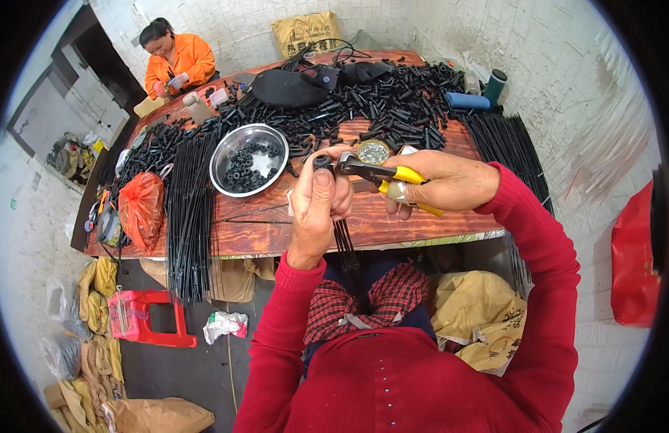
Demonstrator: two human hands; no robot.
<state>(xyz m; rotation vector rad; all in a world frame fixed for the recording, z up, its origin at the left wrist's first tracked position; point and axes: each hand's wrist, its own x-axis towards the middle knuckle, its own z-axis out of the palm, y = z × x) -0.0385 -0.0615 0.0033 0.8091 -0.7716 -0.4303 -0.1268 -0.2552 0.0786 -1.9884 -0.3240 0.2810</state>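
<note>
My left hand (313, 206) is closed around a small black round fitting (323, 162), its thumb pressed along the near side. Below that hand hangs a bundle of thin black rods (345, 245), reaching down toward my lap; how they join the fitting is hidden by my fingers. My right hand (450, 180) grips pliers with yellow handles (406, 175), and their dark jaws meet the right side of the fitting. Just beyond the pliers sits a round tin of small shiny metal pieces (373, 152). To the left, a steel bowl (220, 175) holds many black ring-shaped parts.
Loose black tubes (399, 108) are heaped across the far wooden table (276, 242). Long black rods lie in bundles at left (190, 216) and right (511, 151). A red plastic bag (141, 209) rests at the left. A co-worker in orange (190, 58) sits at the far left. A red stool (164, 297) stands on the floor.
</note>
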